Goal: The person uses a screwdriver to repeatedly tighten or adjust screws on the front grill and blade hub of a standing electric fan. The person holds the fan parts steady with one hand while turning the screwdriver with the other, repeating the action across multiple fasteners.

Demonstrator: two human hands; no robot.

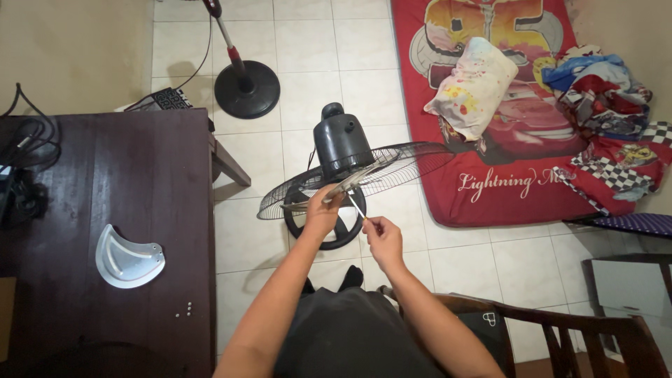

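Left hand [320, 213] clenched on a grey fan blade [344, 186], held over the wire fan guard [364, 175] and black fan motor [341, 143] on the floor. Right hand [383, 239] pinching a thin screwdriver [356, 207], tip at the blade. Dark bench [140, 210] close on the left, with a loose blade [127, 256] and tiny screws [183, 311], hard to make out. Red mattress [490, 189] on the right. Wooden chair [581, 336] cut off below. Open tiles between.

One floor fan [343, 150], one fan stand base [246, 89], one detached fan blade [128, 257], one pillow [472, 84], four small screws [184, 309]
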